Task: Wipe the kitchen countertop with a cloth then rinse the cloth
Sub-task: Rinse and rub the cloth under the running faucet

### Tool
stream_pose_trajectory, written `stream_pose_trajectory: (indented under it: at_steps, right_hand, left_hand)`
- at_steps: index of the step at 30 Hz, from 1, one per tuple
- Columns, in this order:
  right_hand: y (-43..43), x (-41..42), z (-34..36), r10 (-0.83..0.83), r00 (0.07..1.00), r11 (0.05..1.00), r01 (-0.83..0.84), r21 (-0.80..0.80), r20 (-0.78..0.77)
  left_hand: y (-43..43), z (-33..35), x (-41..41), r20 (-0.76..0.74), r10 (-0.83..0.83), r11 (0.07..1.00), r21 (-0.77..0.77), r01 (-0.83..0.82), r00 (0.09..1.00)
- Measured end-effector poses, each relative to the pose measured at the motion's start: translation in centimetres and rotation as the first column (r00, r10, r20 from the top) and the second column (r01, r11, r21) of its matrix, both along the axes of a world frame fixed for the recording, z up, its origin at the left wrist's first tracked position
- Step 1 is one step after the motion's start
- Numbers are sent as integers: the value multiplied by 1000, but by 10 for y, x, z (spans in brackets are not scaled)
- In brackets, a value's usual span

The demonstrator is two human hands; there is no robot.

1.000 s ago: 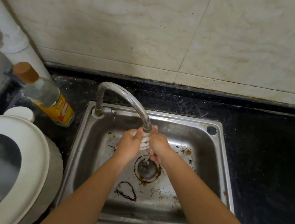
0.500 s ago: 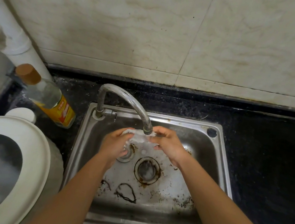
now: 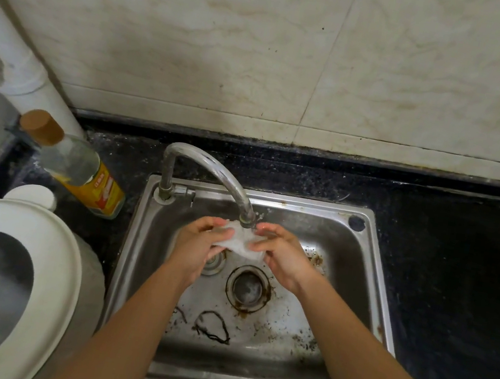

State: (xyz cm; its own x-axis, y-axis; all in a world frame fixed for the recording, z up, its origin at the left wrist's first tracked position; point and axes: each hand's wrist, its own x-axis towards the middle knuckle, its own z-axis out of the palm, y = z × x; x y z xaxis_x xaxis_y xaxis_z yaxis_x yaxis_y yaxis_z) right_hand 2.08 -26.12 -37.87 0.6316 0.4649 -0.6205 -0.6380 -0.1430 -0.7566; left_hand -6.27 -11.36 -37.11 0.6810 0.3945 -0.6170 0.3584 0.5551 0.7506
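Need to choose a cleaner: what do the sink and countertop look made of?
Sink: likely stainless steel, with a brushed grey sheen and rust-brown stains around the drain. Countertop: seemingly polished black stone, perhaps granite, glossy with fine pale speckles.

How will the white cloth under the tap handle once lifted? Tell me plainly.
Probably floppy: the cloth bunches and sags between the left hand and right hand, holding no shape. Likely heavier than it looks and dripping, since it sits directly under the tap spout. Possibly slick when soaked, so pinch it firmly.
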Motion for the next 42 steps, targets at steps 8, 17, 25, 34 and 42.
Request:
stream_pose_trajectory:
  at_steps: [8, 17, 25, 34, 42]
  right_hand:
    - [4, 10, 11, 264, 931, 950, -206, -235, 253]
    - [2, 6, 17, 302, 943, 950, -285, -129, 142]
    - [2, 3, 20, 526, 719, 829, -314, -462, 454]
    - [19, -8, 15, 395, 779, 891, -197, -409, 486]
    - [29, -13, 17, 245, 913, 881, -69, -468, 327]
  left_hand:
    - [1, -1, 5, 14, -201, 978, -45, 202, 979]
    - [-23, 4, 22, -107, -150, 970, 175, 167, 983]
    - [-22, 2, 22, -145, -200, 944, 237, 230, 969]
    - [-33, 6, 20, -234, -225, 910, 297, 290, 946]
    - [-34, 4, 15, -223, -215, 854, 429, 294, 951]
